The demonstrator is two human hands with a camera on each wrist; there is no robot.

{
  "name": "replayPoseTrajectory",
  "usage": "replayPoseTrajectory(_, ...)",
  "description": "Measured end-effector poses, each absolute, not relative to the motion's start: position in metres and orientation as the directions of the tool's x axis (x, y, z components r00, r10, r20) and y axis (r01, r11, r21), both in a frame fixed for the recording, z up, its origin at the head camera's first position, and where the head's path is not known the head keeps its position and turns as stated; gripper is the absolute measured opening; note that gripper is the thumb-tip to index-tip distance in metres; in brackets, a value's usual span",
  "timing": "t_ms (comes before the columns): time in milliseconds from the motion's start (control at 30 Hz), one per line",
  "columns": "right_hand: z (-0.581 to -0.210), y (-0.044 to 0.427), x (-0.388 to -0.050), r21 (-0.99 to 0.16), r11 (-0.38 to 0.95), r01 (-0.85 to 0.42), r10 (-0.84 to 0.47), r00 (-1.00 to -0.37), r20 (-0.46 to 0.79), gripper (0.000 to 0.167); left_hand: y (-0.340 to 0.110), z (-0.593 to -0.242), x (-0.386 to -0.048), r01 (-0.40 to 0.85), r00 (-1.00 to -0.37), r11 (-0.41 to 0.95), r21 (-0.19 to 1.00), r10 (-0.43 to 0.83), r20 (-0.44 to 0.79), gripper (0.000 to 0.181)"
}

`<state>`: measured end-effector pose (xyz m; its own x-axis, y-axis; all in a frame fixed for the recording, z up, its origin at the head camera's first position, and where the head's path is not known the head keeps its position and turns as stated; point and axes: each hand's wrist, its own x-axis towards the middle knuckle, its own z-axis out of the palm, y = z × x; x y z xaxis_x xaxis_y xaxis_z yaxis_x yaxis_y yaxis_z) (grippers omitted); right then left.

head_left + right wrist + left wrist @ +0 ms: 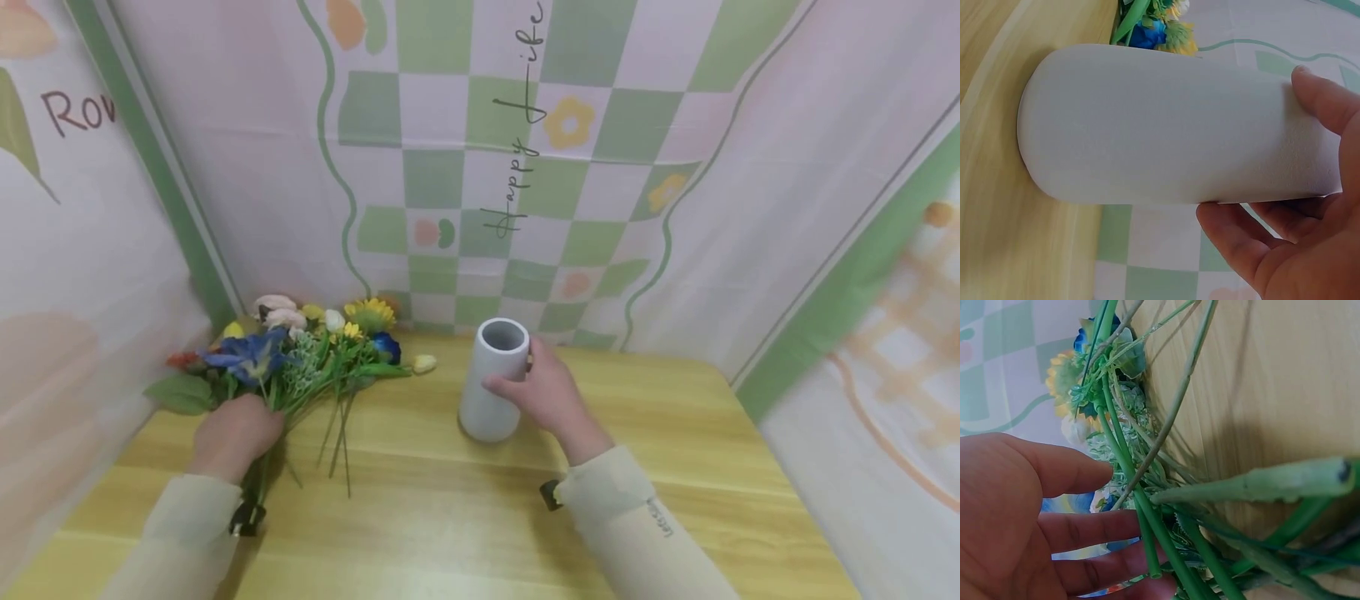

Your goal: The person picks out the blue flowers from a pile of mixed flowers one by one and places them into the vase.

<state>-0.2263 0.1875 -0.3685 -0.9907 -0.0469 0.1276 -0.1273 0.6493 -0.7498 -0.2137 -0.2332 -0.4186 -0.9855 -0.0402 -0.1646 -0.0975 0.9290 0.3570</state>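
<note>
A white vase stands upright on the table, its round mouth visible in the head view. My right hand grips it near the top from the right; in the right wrist view the thumb and fingers lie on opposite sides of the vase. On the left lies a pile of artificial flowers, blue, yellow, pink and white. My left hand is at their green stems. In the left wrist view its fingers are fairly straight and touch the stems, with thumb and index finger apart.
The wooden table reaches a cloth backdrop printed with green checks. More printed cloth hangs on the right side. A single whitish bud sticks out of the pile towards the vase.
</note>
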Motion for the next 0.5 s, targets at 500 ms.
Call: replayPoseTrajectory(500, -0.366, 0.229, -0.202, -0.72, 0.691, -0.058, 0.008, -0.996, 0.088, 0.088, -0.232, -0.416, -0.216, -0.121, -0.985, 0.922, 0.368, -0.066, -0.159, 0.037)
